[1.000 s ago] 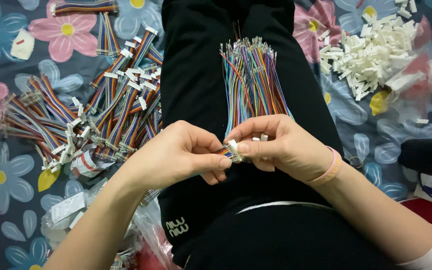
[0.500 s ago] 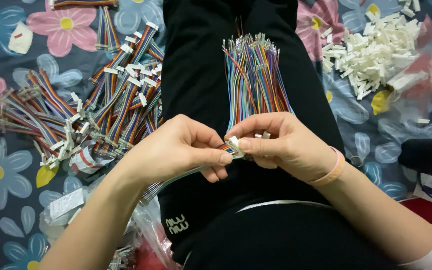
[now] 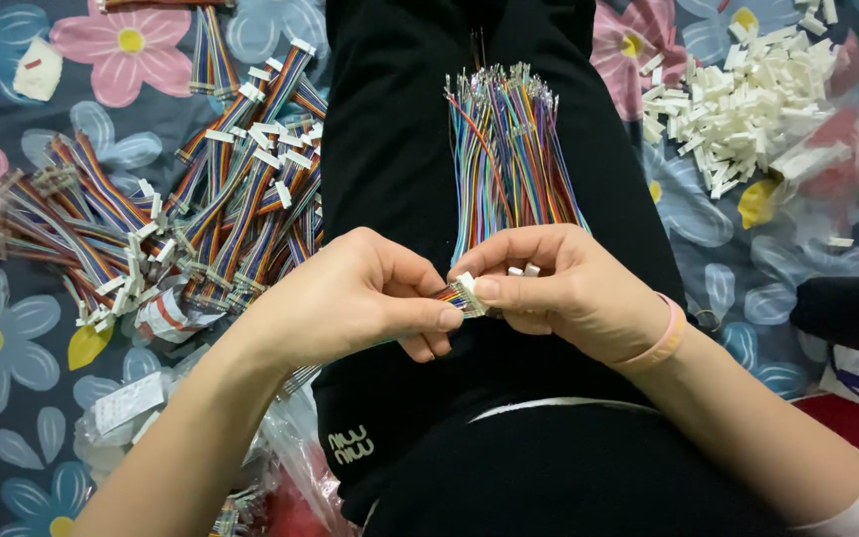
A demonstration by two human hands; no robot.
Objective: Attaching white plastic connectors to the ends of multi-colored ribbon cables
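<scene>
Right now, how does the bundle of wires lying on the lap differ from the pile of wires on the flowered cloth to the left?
The bundle on the lap lies neat and parallel, its far ends bare metal tips; the pile on the flowered cloth is crisscrossed, and its wires end in white connectors. The lap bundle rests on black fabric, the pile on blue floral cloth. Both are multicoloured ribbon-like wires.

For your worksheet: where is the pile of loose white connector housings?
In the head view, the pile of white connector housings lies upper right on the floral cloth, right of the loose wire bundle.
</scene>
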